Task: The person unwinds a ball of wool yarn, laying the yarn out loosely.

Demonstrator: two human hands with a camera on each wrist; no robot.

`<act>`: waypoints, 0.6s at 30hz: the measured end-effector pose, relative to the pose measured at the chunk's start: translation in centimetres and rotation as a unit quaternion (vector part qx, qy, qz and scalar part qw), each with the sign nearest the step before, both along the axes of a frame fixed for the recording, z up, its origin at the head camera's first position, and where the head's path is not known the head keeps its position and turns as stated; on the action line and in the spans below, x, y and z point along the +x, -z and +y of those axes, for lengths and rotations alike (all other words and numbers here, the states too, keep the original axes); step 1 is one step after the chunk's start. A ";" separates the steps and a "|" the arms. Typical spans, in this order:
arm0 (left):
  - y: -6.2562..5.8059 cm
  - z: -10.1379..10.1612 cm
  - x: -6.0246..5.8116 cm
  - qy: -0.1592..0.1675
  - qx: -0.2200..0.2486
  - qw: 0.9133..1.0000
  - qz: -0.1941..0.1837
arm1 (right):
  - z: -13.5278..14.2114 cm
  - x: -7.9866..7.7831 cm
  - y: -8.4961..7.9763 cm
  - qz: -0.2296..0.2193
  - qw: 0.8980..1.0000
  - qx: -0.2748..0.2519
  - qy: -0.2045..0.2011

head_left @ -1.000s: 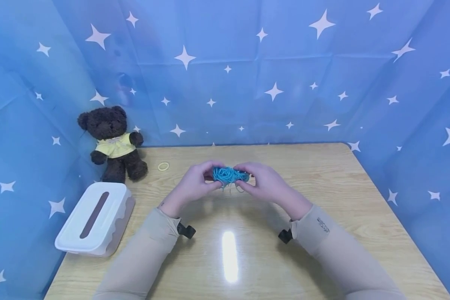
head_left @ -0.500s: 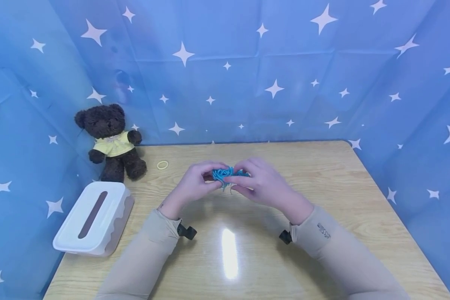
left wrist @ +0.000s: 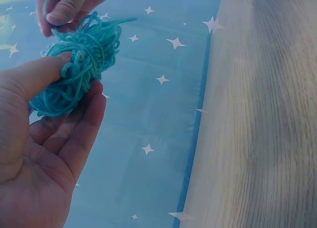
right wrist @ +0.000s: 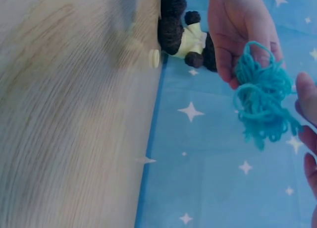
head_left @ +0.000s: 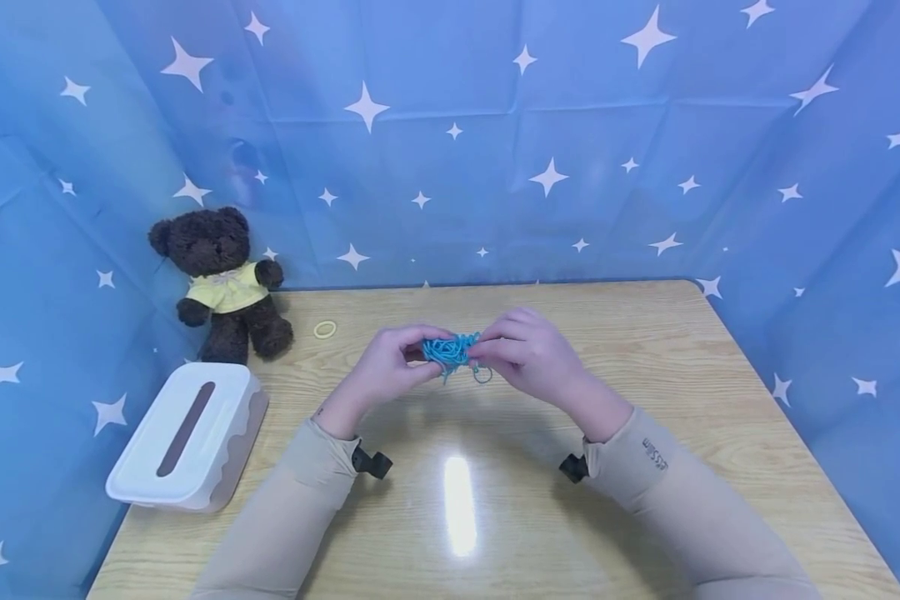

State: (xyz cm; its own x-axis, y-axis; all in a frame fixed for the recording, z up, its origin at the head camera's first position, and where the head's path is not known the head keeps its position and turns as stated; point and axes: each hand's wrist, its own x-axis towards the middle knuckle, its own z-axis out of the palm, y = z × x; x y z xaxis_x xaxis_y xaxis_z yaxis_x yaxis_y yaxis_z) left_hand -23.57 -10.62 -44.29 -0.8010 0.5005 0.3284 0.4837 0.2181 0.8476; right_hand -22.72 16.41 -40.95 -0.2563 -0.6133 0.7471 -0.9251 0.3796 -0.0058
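A small bundle of turquoise yarn [head_left: 446,351], wound into loose loops, is held up over the middle of the table. My left hand [head_left: 386,367] grips its left end; in the left wrist view the thumb lies across the yarn [left wrist: 81,72] and the fingers support it from below. At the bundle's right end my right hand [head_left: 536,360] pinches a thin strand between thumb and fingers. That strand runs over the right fingers [left wrist: 67,12] in the left wrist view. A short loop of yarn hangs beneath the right fingertips in the head view.
A brown teddy bear [head_left: 227,287] in a yellow shirt sits at the table's back left corner. Beside it lies a pale yellow ring [head_left: 325,330]. A white lidded box [head_left: 183,433] with a slot stands at the left edge. Blue star-printed curtain [head_left: 450,167] surrounds the wooden table [head_left: 690,367].
My right hand has let go of the bundle's right end, reached across its front, then drawn back rightward and slightly up, pinching a strand. The left hand keeps its hold almost unmoved.
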 end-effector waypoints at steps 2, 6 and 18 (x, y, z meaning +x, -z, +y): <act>0.0 0.0 0.0 0.002 0.003 1.000 0.000 | 0.1 0.0 0.0 -0.017 1.000 -0.010 0.004; 0.0 -0.1 0.1 0.010 0.008 1.000 -0.003 | 0.5 -0.3 -0.2 -0.049 0.998 -0.028 0.010; -0.4 -0.6 0.5 0.086 0.059 0.994 0.019 | 1.5 -2.3 -1.2 -0.072 0.995 -0.046 0.057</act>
State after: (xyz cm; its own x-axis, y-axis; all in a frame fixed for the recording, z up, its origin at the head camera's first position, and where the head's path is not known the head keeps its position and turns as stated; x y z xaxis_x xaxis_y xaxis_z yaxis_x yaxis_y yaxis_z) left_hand -23.03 -11.18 -43.89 -0.6926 0.5852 0.4217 0.5376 0.0289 0.8427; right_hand -25.02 17.87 -39.73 -0.4283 -0.5040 0.7500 -0.8631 0.4739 -0.1744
